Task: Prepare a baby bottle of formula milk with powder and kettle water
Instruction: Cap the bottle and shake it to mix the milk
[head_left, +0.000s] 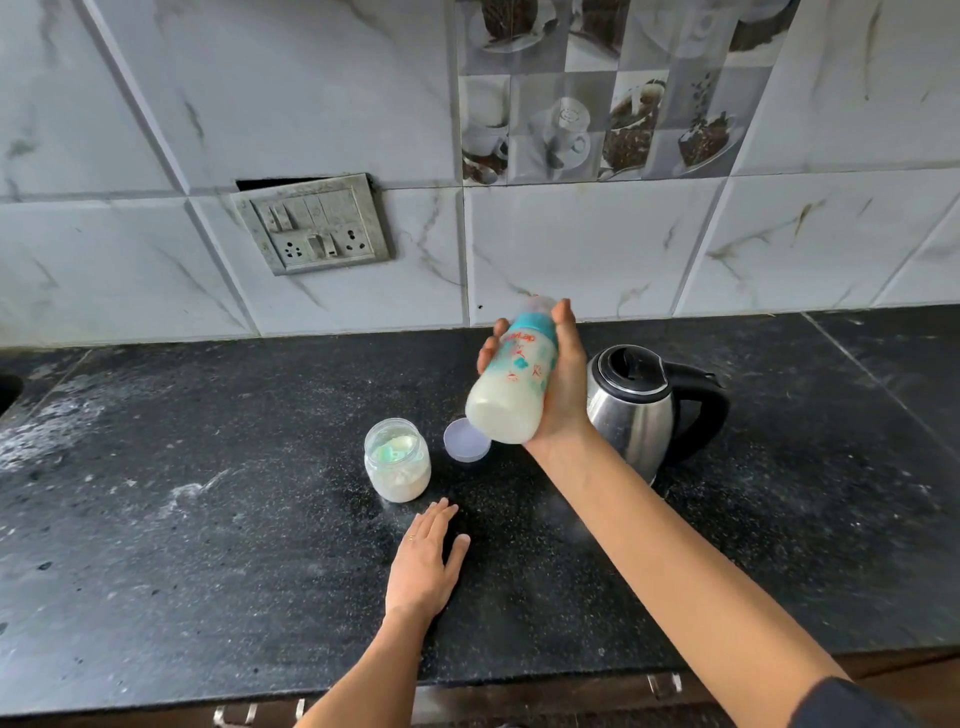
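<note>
Near frame centre our right hand (563, 387) holds its grip around the baby bottle (511, 387) of white milk, tilted above the black desk (208, 519). Our left hand (423, 564) lies flat, released. The powder jar (397, 460) stands lower left of the bottle, the kettle (639, 405) right.

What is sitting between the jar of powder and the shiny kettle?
In the head view, a small round cap lies on the counter between the powder jar and the kettle. The right hand holds the milky bottle above it.
</note>
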